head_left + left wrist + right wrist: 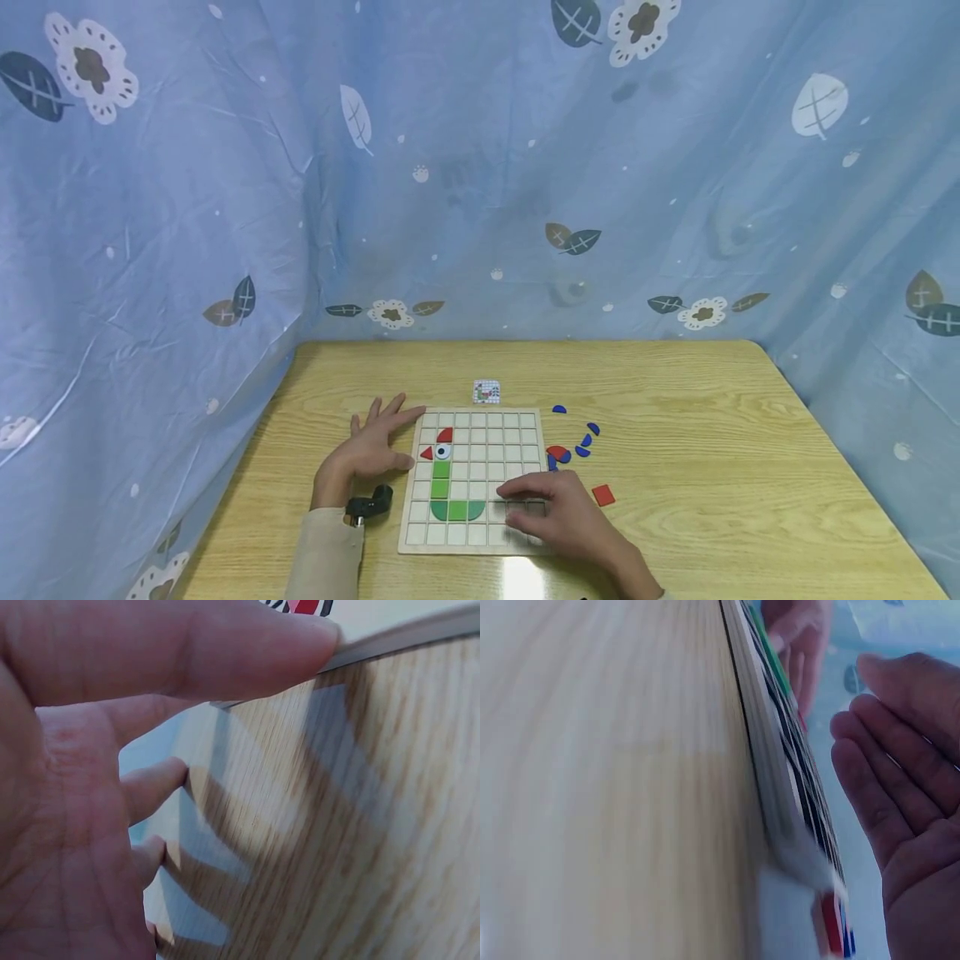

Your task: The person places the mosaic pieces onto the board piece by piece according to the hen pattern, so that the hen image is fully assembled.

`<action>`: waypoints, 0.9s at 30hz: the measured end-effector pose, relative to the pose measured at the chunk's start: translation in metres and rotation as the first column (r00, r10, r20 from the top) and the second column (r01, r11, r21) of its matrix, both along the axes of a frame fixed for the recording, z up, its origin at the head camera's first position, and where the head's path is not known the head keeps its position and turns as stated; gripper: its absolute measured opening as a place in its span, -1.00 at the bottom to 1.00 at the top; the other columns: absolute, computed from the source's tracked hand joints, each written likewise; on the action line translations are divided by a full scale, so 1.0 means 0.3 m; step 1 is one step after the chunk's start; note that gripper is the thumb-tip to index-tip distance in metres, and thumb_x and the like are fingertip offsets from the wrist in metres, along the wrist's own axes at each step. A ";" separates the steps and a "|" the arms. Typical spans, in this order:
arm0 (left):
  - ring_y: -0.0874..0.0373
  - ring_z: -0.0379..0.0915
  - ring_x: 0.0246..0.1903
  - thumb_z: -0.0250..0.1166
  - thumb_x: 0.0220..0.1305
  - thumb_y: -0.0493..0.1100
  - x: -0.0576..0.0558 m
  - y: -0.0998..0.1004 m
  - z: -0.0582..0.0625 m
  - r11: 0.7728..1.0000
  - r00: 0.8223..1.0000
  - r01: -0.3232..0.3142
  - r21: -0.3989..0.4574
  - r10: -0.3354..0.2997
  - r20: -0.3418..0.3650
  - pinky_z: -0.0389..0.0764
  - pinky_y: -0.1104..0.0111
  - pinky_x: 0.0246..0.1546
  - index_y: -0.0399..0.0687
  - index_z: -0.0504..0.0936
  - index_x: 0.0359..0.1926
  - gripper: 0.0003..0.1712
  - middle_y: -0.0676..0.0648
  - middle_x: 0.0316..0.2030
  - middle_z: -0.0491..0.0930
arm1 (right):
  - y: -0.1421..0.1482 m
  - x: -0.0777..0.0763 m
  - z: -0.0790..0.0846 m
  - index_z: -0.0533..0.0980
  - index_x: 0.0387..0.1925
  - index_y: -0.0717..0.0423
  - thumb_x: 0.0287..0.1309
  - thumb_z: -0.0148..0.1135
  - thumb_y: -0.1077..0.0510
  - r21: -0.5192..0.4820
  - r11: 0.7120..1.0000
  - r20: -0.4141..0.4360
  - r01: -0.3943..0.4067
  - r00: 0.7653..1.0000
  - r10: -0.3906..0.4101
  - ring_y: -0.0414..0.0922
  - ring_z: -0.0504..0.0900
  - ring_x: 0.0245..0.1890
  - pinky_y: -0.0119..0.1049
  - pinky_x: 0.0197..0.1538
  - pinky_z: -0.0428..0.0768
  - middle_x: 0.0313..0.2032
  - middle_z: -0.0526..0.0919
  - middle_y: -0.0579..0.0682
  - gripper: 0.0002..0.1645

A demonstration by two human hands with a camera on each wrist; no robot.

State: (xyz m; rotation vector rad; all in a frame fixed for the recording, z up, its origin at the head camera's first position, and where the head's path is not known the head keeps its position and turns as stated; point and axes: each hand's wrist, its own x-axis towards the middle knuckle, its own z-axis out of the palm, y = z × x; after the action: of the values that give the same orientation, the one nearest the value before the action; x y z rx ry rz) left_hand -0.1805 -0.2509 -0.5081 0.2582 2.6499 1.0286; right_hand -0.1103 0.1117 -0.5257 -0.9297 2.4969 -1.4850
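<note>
A pale wooden grid board (pixel 480 448) lies on the table, with a figure of coloured pieces in its left cells. The figure has a red quarter-round piece (pixel 446 435), a red triangle (pixel 427 453), an eye tile (pixel 443 452), light green squares (pixel 441 479) and darker green rounded pieces (pixel 476 509). My left hand (pixel 367 450) is spread at the board's left side, thumb and index fingertips right at its edge. Over the lower right cells hovers my right hand (pixel 558 515), thumb and index finger apart, with nothing seen between them.
Loose blue half-rounds (pixel 593 429) and a red square (pixel 603 495) lie right of the board. A red piece (pixel 558 452) overlaps blue ones near its right edge. Behind the board sits a small picture card (pixel 487 392). A patterned blue curtain (pixel 480 167) surrounds the wooden table (pixel 712 467).
</note>
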 end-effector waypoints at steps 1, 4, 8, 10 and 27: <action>-0.48 -0.58 0.72 0.59 0.11 -0.30 0.000 -0.001 -0.001 1.000 1.000 0.001 0.002 -0.001 0.001 -0.63 -0.51 0.54 0.14 0.44 0.64 0.05 -0.27 0.78 -0.10 | 0.017 0.006 -0.001 0.82 0.06 -0.04 0.29 0.58 0.12 -0.007 1.000 0.008 0.010 1.000 -0.009 -0.26 0.83 0.06 -0.33 0.19 0.75 -0.01 0.90 -0.15 -0.68; -0.47 -0.59 0.72 0.59 0.11 -0.30 0.001 -0.003 -0.003 1.000 1.000 0.004 0.004 -0.004 0.003 -0.65 -0.51 0.53 0.15 0.43 0.64 0.06 -0.27 0.78 -0.10 | 0.071 0.027 -0.004 0.82 0.09 -0.02 0.27 0.59 0.09 -0.016 0.999 0.058 0.051 0.997 -0.050 -0.27 0.81 0.11 -0.38 0.23 0.71 0.03 0.89 -0.13 -0.64; -0.46 -0.60 0.73 0.59 0.13 -0.29 0.001 -0.003 0.000 1.000 1.000 0.005 0.002 -0.005 0.007 -0.66 -0.50 0.53 0.16 0.42 0.65 0.06 -0.25 0.78 -0.11 | 0.139 0.057 -0.012 0.81 0.11 -0.05 0.24 0.62 0.06 -0.020 0.994 0.121 0.112 0.987 -0.109 -0.32 0.78 0.15 -0.49 0.25 0.65 0.06 0.88 -0.14 -0.60; -0.46 -0.61 0.73 0.59 0.14 -0.30 0.002 -0.003 0.002 1.000 1.000 0.005 0.003 -0.005 0.008 -0.66 -0.50 0.53 0.17 0.42 0.65 0.05 -0.25 0.78 -0.12 | 0.170 0.072 -0.016 0.81 0.12 -0.03 0.24 0.62 0.06 -0.031 0.991 0.133 0.129 0.983 -0.124 -0.33 0.76 0.18 -0.53 0.24 0.64 0.09 0.88 -0.12 -0.59; -0.47 -0.60 0.72 0.59 0.12 -0.30 -0.003 -0.002 -0.002 1.000 1.000 0.007 0.002 -0.007 0.006 -0.67 -0.50 0.53 0.15 0.43 0.64 0.05 -0.27 0.78 -0.11 | 0.265 0.132 -0.004 0.77 0.17 0.10 0.29 0.58 0.10 -0.026 0.993 0.202 0.118 0.973 -0.110 -0.35 0.77 0.16 -0.60 0.19 0.62 0.09 0.88 -0.02 -0.56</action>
State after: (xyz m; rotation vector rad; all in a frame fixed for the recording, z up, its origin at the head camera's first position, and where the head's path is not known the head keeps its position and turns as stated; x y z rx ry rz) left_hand -0.1813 -0.2516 -0.5086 0.2636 2.6404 1.0289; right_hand -0.0708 0.1912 -0.5271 -0.6149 2.4203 -1.5769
